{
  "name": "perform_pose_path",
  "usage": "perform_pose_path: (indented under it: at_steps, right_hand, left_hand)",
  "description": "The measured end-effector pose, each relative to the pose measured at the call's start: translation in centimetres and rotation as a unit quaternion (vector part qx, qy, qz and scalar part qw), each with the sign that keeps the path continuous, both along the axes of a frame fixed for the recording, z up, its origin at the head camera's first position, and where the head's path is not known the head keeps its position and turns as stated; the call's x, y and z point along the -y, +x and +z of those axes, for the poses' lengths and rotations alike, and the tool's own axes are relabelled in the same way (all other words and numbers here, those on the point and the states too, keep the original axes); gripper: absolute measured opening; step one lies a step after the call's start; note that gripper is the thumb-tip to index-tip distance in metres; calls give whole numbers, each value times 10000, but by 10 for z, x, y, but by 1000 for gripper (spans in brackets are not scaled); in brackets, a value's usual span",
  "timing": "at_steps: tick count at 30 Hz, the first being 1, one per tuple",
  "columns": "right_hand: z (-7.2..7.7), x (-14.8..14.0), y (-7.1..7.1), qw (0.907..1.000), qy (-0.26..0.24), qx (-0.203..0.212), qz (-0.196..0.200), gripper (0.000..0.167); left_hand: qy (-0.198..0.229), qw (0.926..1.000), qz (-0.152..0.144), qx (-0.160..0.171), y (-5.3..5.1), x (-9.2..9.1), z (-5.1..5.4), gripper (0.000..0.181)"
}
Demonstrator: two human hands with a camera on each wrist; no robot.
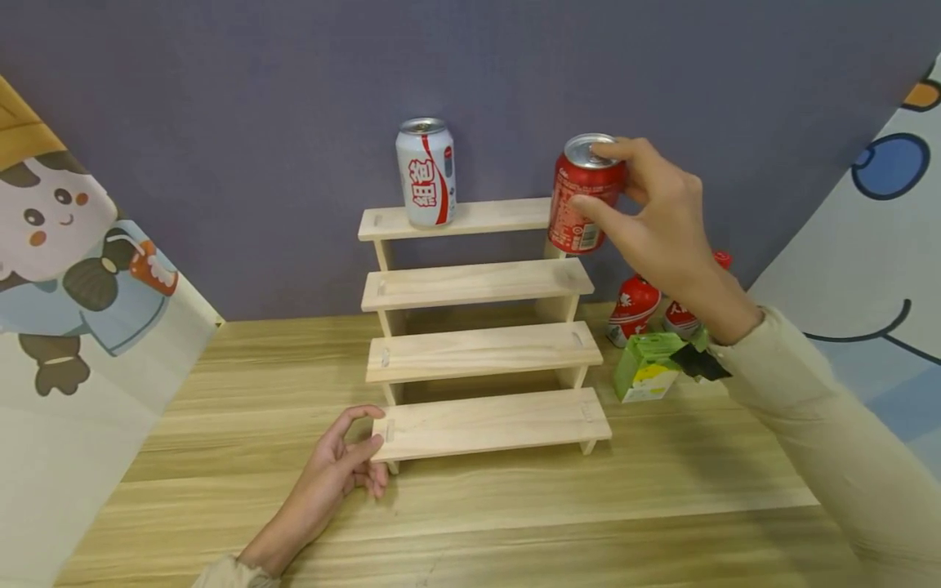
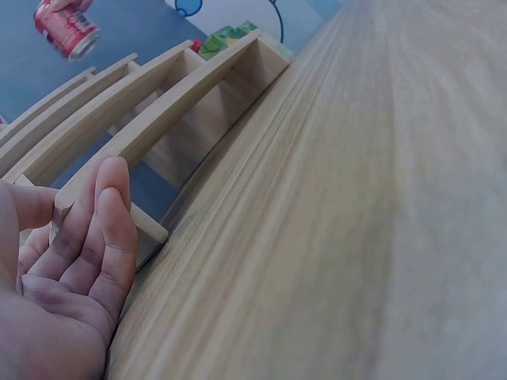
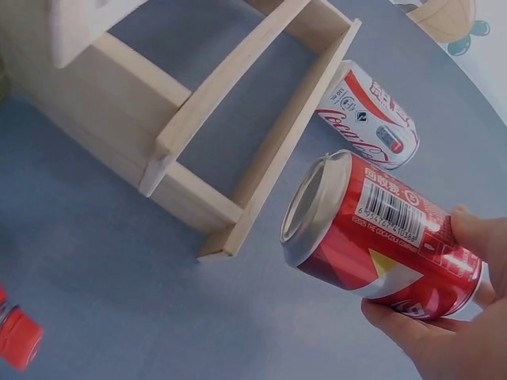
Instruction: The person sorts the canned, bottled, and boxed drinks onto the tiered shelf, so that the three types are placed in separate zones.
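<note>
My right hand [image 1: 665, 216] grips a red can [image 1: 581, 204] at the right end of the top step of a wooden stepped rack [image 1: 478, 351]. In the right wrist view the red can [image 3: 388, 237] is tilted, its bottom apart from the rack's end. A white can [image 1: 426, 173] stands upright on the top step's left part. My left hand [image 1: 334, 469] holds the left end of the lowest step, thumb on top; in the left wrist view its fingers [image 2: 111, 229] curl at the board's end.
Right of the rack, on the wood-grain table [image 1: 243, 408], stand two red bottles, one at the back [image 1: 634, 309], and a green box [image 1: 647, 367] with a dark flap. A grey-blue wall [image 1: 294, 122] rises behind; cartoon panels flank both sides.
</note>
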State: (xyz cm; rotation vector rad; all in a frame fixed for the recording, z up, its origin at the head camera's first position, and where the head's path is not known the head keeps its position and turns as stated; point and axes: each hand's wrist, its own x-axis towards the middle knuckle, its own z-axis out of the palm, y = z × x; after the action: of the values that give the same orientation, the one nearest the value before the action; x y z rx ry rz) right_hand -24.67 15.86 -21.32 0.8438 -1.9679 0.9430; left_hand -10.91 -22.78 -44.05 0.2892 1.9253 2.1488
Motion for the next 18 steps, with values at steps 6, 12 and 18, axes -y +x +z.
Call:
perform_pose_path:
  at_steps: [6, 12, 18]
  right_hand:
    - [4, 11, -14, 9999, -97, 90, 104, 48]
    - [7, 18, -27, 9998, -101, 108, 133, 48]
    - [12, 21, -39, 9999, -129, 49, 41, 46]
  left_hand:
    - [-23, 10000, 54, 58, -1, 0, -1, 43]
    - [-20, 9999, 60, 94, -1, -1, -3, 42]
    - [-57, 9999, 101, 74, -1, -1, -2, 42]
